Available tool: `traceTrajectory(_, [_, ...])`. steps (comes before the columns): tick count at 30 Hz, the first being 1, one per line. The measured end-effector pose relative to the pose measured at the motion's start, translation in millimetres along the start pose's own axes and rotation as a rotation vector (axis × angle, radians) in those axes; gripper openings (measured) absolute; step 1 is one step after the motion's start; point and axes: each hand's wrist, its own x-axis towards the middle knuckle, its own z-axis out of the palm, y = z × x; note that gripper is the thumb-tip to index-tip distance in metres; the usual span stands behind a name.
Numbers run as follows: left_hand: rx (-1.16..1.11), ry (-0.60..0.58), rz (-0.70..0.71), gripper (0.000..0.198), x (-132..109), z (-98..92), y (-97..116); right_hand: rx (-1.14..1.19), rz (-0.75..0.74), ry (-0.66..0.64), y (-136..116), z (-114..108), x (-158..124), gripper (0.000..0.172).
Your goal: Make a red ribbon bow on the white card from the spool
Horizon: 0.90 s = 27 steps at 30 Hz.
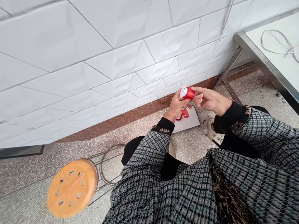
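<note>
Both hands are raised in front of me over the floor, near the foot of the wall. My left hand (176, 107) is closed around a red spool (191, 94) with a white printed end disc. The spool is tilted, its white end facing up and left. My right hand (210, 99) pinches the spool's other end with thumb and fingers. Just below, a red strip-like item (185, 113) with a round loop shows over a white box (188, 120). My left hand partly hides it, and I cannot tell its exact kind.
At lower left stands a stool with a round orange seat (72, 188) and thin metal legs. A white-tiled wall (130, 67) runs along the front. To the right is a metal-framed table (275, 71) with a white cable (277, 46) on top. My shoe (212, 130) is beside the box.
</note>
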Motion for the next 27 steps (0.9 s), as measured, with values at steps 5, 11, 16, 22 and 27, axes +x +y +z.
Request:
traceTrajectory(5, [0.016,0.131,0.071,0.062,2,4.2,-13,0.0,-0.242,-0.04,20,4,4,0.019])
traceTrajectory(11, [0.24,0.027,0.157,0.071,7,-6.6,-21,0.104,-0.11,-0.07,-2,-9,9,0.019])
traceTrajectory(16, [0.37,-0.087,0.211,0.081,11,-21.9,-10,0.076,0.044,-0.111,-10,-18,13,0.014])
traceTrajectory(22, [0.371,-0.183,0.136,0.088,9,-30.0,7,0.033,0.122,-0.156,-4,-17,14,0.013])
traceTrajectory(27, [0.256,-0.14,0.112,0.082,10,-25.3,5,0.032,0.099,-0.156,-3,-19,14,0.017])
